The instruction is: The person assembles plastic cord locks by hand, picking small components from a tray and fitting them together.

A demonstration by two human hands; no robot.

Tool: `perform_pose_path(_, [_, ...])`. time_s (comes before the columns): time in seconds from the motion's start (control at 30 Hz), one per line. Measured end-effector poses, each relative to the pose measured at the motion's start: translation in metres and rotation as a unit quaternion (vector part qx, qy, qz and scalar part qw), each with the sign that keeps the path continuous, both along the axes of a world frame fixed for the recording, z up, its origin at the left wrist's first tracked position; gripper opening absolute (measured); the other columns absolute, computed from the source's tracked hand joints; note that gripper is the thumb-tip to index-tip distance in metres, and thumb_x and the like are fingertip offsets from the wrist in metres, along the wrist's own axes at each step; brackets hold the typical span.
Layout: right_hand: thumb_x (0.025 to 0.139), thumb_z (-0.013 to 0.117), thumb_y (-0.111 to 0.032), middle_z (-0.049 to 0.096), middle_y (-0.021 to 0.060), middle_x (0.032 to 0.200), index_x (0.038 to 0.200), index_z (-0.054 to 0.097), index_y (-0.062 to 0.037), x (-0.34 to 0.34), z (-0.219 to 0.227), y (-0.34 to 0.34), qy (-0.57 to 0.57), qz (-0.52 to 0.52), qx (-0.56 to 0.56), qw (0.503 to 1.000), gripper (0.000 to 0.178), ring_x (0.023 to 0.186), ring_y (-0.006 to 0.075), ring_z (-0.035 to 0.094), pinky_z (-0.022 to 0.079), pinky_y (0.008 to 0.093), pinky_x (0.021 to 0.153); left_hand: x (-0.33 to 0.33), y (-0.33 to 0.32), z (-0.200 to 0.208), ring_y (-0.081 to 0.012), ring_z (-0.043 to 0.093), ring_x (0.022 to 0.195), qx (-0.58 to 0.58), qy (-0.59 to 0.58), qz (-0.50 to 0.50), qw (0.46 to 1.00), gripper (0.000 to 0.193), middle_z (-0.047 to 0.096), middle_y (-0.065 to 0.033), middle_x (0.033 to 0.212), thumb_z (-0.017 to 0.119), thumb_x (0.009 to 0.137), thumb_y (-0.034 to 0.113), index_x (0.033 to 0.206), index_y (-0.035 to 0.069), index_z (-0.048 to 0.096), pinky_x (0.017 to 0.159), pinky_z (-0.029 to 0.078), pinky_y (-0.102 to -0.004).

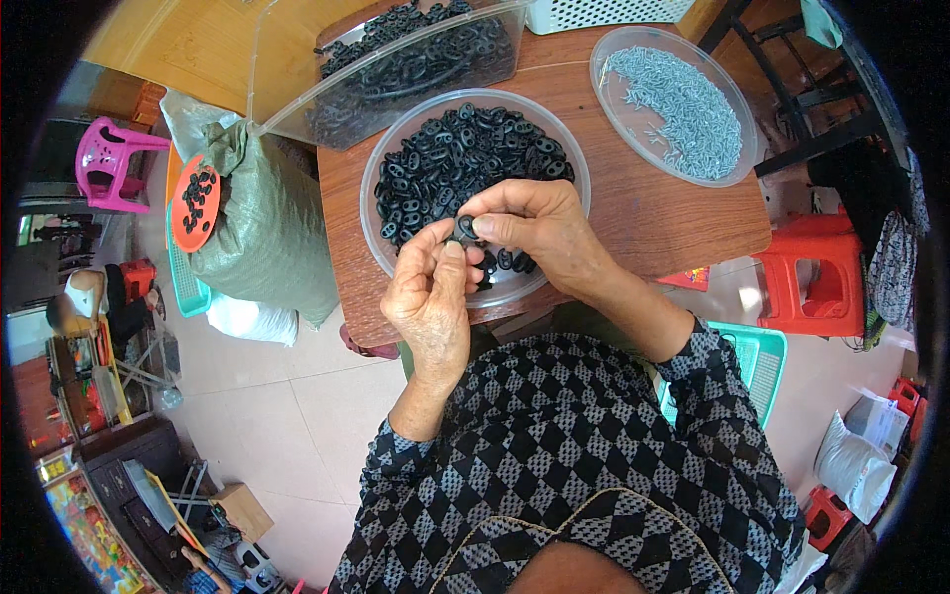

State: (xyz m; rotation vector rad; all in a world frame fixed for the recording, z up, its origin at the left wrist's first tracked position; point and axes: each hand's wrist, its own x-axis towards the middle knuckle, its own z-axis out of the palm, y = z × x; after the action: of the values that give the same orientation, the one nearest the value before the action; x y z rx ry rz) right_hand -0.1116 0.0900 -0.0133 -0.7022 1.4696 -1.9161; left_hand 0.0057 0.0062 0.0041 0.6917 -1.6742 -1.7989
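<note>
Both hands meet over the near part of a round clear tub (pixel 374 203) filled with small black oval pieces (pixel 465 148) that have two holes each. Between the fingertips is one such black two-holed piece (pixel 465 228). My left hand (pixel 435 292) pinches it from the left with thumb and forefinger. From the right, my right hand (pixel 544 233) grips the same piece between thumb and forefinger. Whether a small pin sits in the piece is hidden by the fingers. To the right of the tub, a round clear tray (pixel 618 124) bears many small silvery screw-like pins (pixel 683 109).
Behind the tub stands a clear rectangular bin (pixel 396 94) of black parts on the wooden table (pixel 653 223). A bulging sack (pixel 267 228) and an orange plate (pixel 203 233) stand left. Red stools (pixel 816 272) and a green basket (pixel 752 366) are right. Another person (pixel 89 297) sits far left.
</note>
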Motion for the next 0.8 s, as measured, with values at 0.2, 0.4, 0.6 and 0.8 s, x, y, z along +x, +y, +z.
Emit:
perform_pose_path(0.2, [0.083,0.060,-0.001,0.065,0.0035,0.072,0.090,0.065,0.0039,0.011,0.004,-0.001,0.017,-0.019,0.015,1.000,0.010,0.064,0.0063,0.058,0.048,0.0207,0.057,-0.005,0.003,-0.003,-0.0109,0.059,0.062,0.010,0.016,0.014,1.000,0.022,0.065,-0.0100,0.078,0.055,0.090,0.001,0.110,-0.008,0.056,0.057,0.049,-0.0207])
perform_pose_path(0.4, [0.083,0.060,0.000,0.063,0.0038,0.069,0.090,0.063,0.0036,0.011,0.002,0.000,-0.027,-0.035,0.005,0.999,0.009,0.064,0.0067,0.058,0.048,0.0211,0.055,-0.008,0.003,-0.008,-0.0118,0.059,0.061,0.050,0.033,0.005,0.998,0.025,0.064,-0.0102,0.077,0.057,0.089,0.003,0.112,-0.008,0.053,0.054,0.050,-0.0222])
perform_pose_path(0.6, [0.083,0.059,0.001,0.060,0.0045,0.072,0.086,0.063,0.0045,0.013,0.003,0.001,0.029,-0.053,-0.005,0.998,0.006,0.060,0.0078,0.057,0.046,0.0218,0.052,-0.009,0.000,-0.009,-0.0122,0.059,0.060,0.064,0.035,-0.017,0.997,0.024,0.064,-0.0109,0.077,0.057,0.089,0.004,0.110,-0.008,0.053,0.052,0.050,-0.0231])
perform_pose_path(0.8, [0.083,0.056,0.004,0.056,0.0059,0.076,0.083,0.062,0.0055,0.018,0.010,0.002,0.055,-0.078,0.005,0.995,0.006,0.055,0.0087,0.056,0.045,0.0236,0.047,-0.008,0.001,-0.007,-0.0083,0.057,0.064,0.067,0.019,-0.041,0.997,0.023,0.063,-0.0072,0.079,0.053,0.093,0.003,0.114,-0.006,0.051,0.057,0.048,-0.0195])
